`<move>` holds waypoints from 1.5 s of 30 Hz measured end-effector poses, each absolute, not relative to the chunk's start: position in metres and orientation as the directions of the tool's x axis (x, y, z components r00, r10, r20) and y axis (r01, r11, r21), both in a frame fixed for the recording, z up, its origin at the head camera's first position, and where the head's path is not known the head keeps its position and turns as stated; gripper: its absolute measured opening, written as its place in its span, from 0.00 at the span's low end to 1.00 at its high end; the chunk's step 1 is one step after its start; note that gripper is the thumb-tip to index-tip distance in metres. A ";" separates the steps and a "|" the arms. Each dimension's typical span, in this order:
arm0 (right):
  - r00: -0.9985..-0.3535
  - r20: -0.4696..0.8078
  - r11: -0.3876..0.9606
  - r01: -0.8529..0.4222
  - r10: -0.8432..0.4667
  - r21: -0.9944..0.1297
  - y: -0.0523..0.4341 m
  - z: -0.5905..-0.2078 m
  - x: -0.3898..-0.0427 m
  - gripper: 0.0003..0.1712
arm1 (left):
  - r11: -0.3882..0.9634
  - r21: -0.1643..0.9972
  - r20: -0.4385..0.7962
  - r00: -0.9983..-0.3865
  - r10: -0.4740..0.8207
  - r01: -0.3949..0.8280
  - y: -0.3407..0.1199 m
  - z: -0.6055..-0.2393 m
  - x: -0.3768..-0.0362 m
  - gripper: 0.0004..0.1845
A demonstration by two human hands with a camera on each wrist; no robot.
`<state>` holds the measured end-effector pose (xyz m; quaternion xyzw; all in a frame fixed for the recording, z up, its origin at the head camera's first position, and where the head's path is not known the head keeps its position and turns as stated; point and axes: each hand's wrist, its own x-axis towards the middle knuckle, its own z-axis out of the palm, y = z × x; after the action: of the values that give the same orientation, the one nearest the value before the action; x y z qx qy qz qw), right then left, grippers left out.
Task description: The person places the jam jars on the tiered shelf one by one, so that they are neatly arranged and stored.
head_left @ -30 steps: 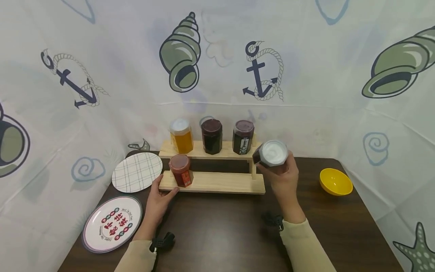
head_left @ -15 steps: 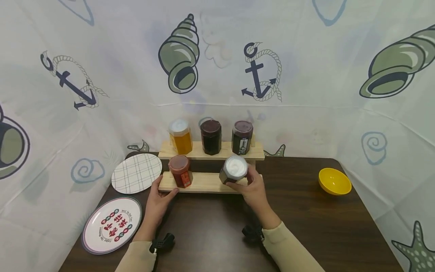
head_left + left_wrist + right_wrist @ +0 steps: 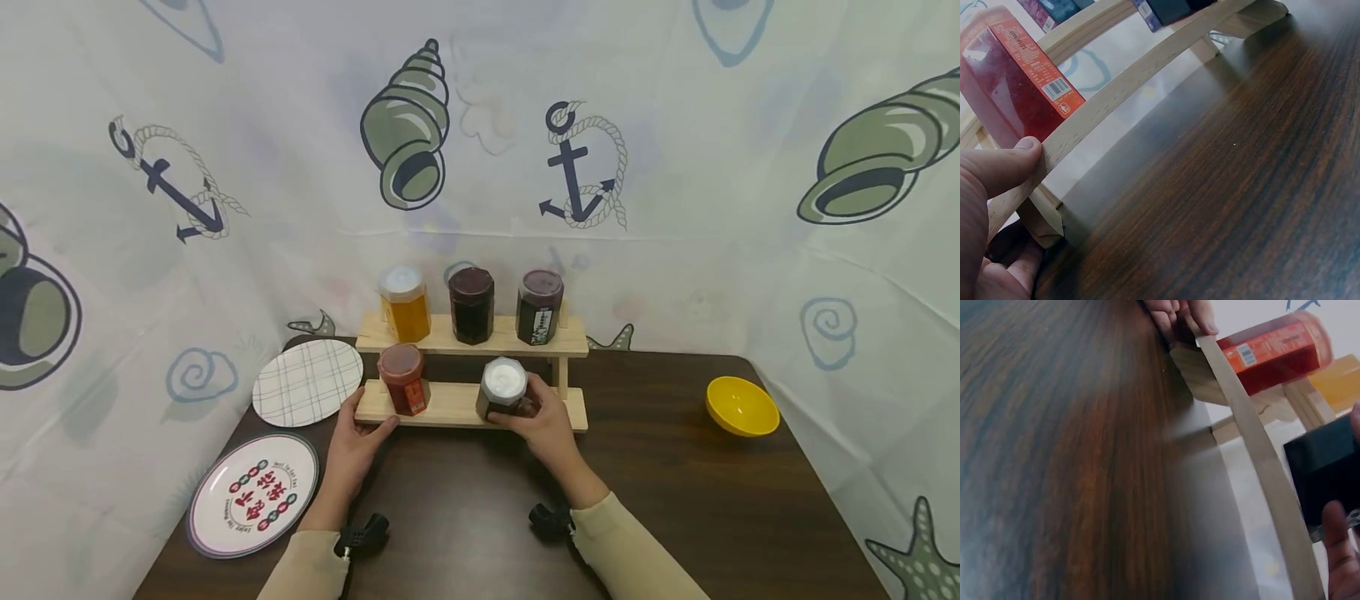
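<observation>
A two-tier wooden rack [image 3: 453,406] stands at the back of the dark table. My left hand [image 3: 351,454] grips the left end of its lower shelf, the thumb [image 3: 1013,159] lying against the front edge. Beside that hand a red jar [image 3: 403,383] stands on the lower shelf. My right hand [image 3: 551,429] holds a dark jar with a white lid [image 3: 503,381] at the lower shelf, right of the middle. In the right wrist view the dark jar [image 3: 1322,469] lies between thumb and fingers; whether its base touches the wood I cannot tell.
On the upper shelf stand an amber jar [image 3: 406,308] and two dark jars [image 3: 472,308]. Left of the rack lie a checked oval plate [image 3: 307,383] and a white plate with red lettering [image 3: 253,496]. A yellow bowl [image 3: 742,407] sits at the right.
My right hand has carried the white-lidded dark jar leftward and down, from right of the rack to the lower shelf. The left hand keeps its grip on the rack.
</observation>
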<state>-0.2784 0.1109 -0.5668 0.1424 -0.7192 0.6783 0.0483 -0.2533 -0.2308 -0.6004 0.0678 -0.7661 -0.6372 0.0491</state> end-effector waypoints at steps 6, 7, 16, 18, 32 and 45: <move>-0.960 0.235 0.149 -0.257 -0.153 -0.955 0.103 -0.562 -0.278 0.43 | 0.169 0.984 -0.020 -0.986 -0.164 -0.048 -0.229 -0.601 -0.253 0.54; -0.961 0.230 0.173 -0.256 -0.156 -0.951 0.101 -0.561 -0.279 0.42 | 0.168 0.985 -0.018 -0.986 -0.166 -0.047 -0.229 -0.601 -0.252 0.53; -0.959 0.134 0.202 -0.187 -0.249 -0.961 0.090 -0.553 -0.289 0.44 | 0.166 0.985 -0.017 -0.986 -0.165 -0.044 -0.228 -0.599 -0.254 0.54; -0.955 0.117 0.186 -0.172 -0.274 -0.967 0.091 -0.554 -0.292 0.44 | 0.164 0.985 -0.018 -0.987 -0.162 -0.045 -0.229 -0.600 -0.255 0.54; -0.934 0.120 0.194 -0.193 -0.336 -0.962 0.094 -0.557 -0.296 0.40 | 0.163 0.985 -0.021 -0.986 -0.168 -0.048 -0.232 -0.602 -0.258 0.54; -0.943 0.172 0.245 -0.246 -0.286 -0.938 0.088 -0.560 -0.292 0.38 | 0.162 0.986 -0.017 -0.985 -0.170 -0.045 -0.231 -0.603 -0.255 0.54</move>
<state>-0.2925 0.0883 -0.5602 0.1686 -0.7889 0.5907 -0.0172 -0.2555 -0.2310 -0.6026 0.0708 -0.7608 -0.6433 0.0487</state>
